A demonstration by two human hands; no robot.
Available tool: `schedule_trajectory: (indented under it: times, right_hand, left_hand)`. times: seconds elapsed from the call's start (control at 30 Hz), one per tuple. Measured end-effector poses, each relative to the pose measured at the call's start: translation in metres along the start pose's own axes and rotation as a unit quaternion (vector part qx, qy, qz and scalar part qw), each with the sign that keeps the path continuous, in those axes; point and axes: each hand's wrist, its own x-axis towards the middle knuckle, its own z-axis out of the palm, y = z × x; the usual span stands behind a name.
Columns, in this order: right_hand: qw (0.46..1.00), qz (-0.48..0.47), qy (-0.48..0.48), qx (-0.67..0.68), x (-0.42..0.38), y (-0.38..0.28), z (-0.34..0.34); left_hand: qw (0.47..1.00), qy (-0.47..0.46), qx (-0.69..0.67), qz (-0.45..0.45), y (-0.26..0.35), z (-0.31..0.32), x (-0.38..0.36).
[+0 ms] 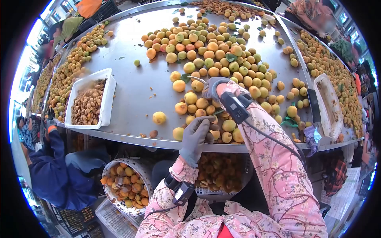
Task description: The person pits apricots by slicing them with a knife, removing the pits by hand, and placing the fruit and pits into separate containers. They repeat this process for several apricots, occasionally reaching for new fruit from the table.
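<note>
My right hand [216, 88], in a grey glove, is closed around a thin curved metal tool [197, 79], whose bent end reaches left over the apricots. Its handle is hidden in the fist. Nearer the table's front edge, my left hand [196, 137], also gloved in grey, has its fingers curled together; what they hold, if anything, cannot be made out. Beside its fingertips lie several apricots [229, 125]. The large pile of yellow, orange and greenish apricots [214, 47] spreads over the metal table [131, 99] beyond both hands.
A white tub [110, 104] of apricot pits stands at left, and a long white tray [329, 107] at right. Below the edge are a bucket [147, 190] of apricot halves and another container [246, 174] of apricots. A person in a blue sleeve [59, 170] sits at left.
</note>
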Motion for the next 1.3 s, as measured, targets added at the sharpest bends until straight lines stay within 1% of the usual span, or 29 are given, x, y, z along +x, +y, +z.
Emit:
schedule_trajectory:
  times: [0.07, 0.1, 0.13, 0.2, 0.27, 0.37, 0.4, 0.47, 0.5, 0.53, 0.57, 0.6, 0.63, 0.67, 0.7, 0.73, 0.77, 0.8, 0.87, 0.9, 0.93, 1.0, 1.03, 1.07, 1.13, 1.17, 1.2, 1.27, 1.3]
  right_hand:
    - [0.995, -0.062, -0.018, -0.075, -0.015, -0.002, -0.010]
    - [0.999, -0.031, -0.012, -0.029, -0.031, -0.004, -0.016]
    - [0.965, -0.176, -0.138, 0.134, -0.024, 0.024, -0.037]
    - [0.995, -0.094, 0.042, -0.003, -0.018, 0.015, -0.001]
    - [0.996, -0.082, 0.029, -0.007, -0.016, 0.021, 0.002]
    - [0.988, -0.120, 0.094, 0.006, -0.015, 0.033, 0.013]
    - [0.983, -0.112, 0.142, 0.034, -0.005, 0.038, 0.024]
    - [0.958, -0.163, 0.176, 0.155, 0.001, 0.061, 0.041]
    - [0.933, -0.185, 0.125, 0.283, -0.031, 0.059, 0.032]
    - [0.888, -0.202, 0.071, 0.406, -0.068, 0.057, 0.020]
    - [0.873, -0.163, 0.005, 0.459, -0.079, 0.063, 0.022]
    - [0.853, -0.144, -0.014, 0.501, -0.100, 0.058, 0.022]
    - [0.860, -0.200, 0.037, 0.467, -0.107, 0.063, 0.029]
    - [0.861, -0.255, 0.087, 0.431, -0.114, 0.067, 0.034]
    - [0.861, -0.253, 0.087, 0.433, -0.119, 0.069, 0.039]
    - [0.866, -0.276, 0.130, 0.397, -0.124, 0.069, 0.042]
    - [0.868, -0.298, 0.173, 0.359, -0.128, 0.067, 0.044]
    - [0.867, -0.296, 0.172, 0.361, -0.132, 0.066, 0.044]
    - [0.900, -0.272, 0.114, 0.322, -0.136, 0.061, 0.044]
    - [0.856, -0.339, 0.133, 0.366, -0.139, 0.058, 0.047]
    - [0.856, -0.340, 0.131, 0.368, -0.146, 0.060, 0.044]
    - [0.813, -0.273, -0.047, 0.513, -0.169, 0.065, 0.030]
    - [0.793, -0.283, -0.004, 0.540, -0.173, 0.071, 0.036]
    - [0.790, -0.283, -0.006, 0.544, -0.173, 0.079, 0.042]
    - [0.808, -0.236, 0.019, 0.539, -0.173, 0.095, 0.059]
    - [0.810, -0.283, 0.097, 0.504, -0.170, 0.097, 0.071]
    - [0.807, -0.279, 0.094, 0.511, -0.169, 0.102, 0.079]
    - [0.818, -0.326, 0.083, 0.466, -0.171, 0.108, 0.085]
    - [0.822, -0.281, 0.014, 0.496, -0.182, 0.104, 0.071]
  left_hand:
    - [1.000, 0.012, -0.017, -0.016, 0.000, -0.001, 0.001]
    - [0.999, 0.006, -0.031, -0.018, 0.000, -0.002, 0.002]
    - [0.999, 0.006, -0.034, -0.015, 0.000, -0.003, 0.002]
    - [1.000, 0.023, -0.009, -0.014, -0.001, -0.005, 0.002]
    - [1.000, 0.020, -0.006, -0.010, -0.003, -0.006, -0.001]
    - [1.000, 0.014, -0.001, -0.003, -0.005, -0.006, 0.001]
    - [1.000, 0.020, -0.002, -0.002, -0.006, -0.008, 0.002]
    - [1.000, 0.022, -0.011, 0.011, -0.012, -0.013, 0.006]
    - [0.999, 0.025, -0.021, 0.020, -0.014, -0.014, 0.007]
    - [0.999, 0.025, -0.023, 0.021, -0.014, -0.013, 0.007]
    - [0.996, 0.015, -0.019, 0.087, -0.012, -0.010, 0.007]
    - [0.988, 0.004, -0.012, 0.151, -0.011, -0.007, 0.007]
    - [0.989, -0.036, -0.023, 0.139, -0.009, -0.009, 0.010]
    - [0.990, -0.038, -0.022, 0.136, -0.004, -0.004, 0.008]
    - [0.986, -0.064, 0.003, 0.154, 0.000, 0.001, 0.005]
    - [0.981, -0.089, 0.027, 0.172, 0.006, 0.006, 0.001]
    - [0.985, -0.097, 0.048, 0.134, 0.013, 0.010, -0.004]
    - [0.985, -0.098, 0.050, 0.132, 0.011, 0.011, -0.003]
    - [0.969, -0.099, 0.088, 0.211, 0.003, 0.011, 0.002]
    - [0.961, -0.098, 0.095, 0.242, 0.001, 0.008, 0.006]
    - [0.961, -0.096, 0.098, 0.240, 0.000, 0.004, 0.007]
    - [0.989, -0.080, -0.098, 0.083, 0.006, 0.001, 0.004]
    - [0.978, -0.096, -0.163, 0.089, 0.006, -0.001, 0.003]
    - [0.979, -0.093, -0.160, 0.086, 0.007, -0.004, 0.003]
    - [0.951, -0.147, -0.271, 0.028, 0.009, -0.009, 0.003]
    - [0.962, -0.118, -0.246, 0.007, 0.012, -0.008, 0.001]
    - [0.964, -0.115, -0.241, 0.000, 0.012, -0.008, 0.001]
    - [0.968, -0.147, -0.200, 0.043, 0.012, -0.008, 0.002]
    - [0.971, -0.151, -0.179, 0.040, 0.012, -0.007, 0.002]
